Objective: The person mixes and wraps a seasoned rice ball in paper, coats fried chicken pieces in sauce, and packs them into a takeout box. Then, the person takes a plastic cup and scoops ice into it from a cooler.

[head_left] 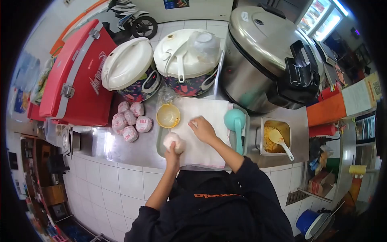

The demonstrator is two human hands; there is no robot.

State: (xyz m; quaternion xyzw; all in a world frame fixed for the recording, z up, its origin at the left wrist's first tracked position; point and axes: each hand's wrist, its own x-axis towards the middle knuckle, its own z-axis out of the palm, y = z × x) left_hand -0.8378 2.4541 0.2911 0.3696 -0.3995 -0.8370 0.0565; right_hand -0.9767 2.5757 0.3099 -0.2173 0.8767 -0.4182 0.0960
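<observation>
My left hand is closed around a round paper-wrapped bundle, held at the left side of the tray. My right hand rests on or just above the stack of white paper sheets, its fingers apart and holding nothing. A small yellow-stained bowl stands beyond my left hand. To the right of the paper lies a teal scoop. Several wrapped bundles printed in red are piled on the steel counter, left of the tray.
Behind the tray are two white-lidded rice cookers and a large steel warmer. A red cooler box stands at the left. On the right, a metal pan holds yellow food and a white rice paddle.
</observation>
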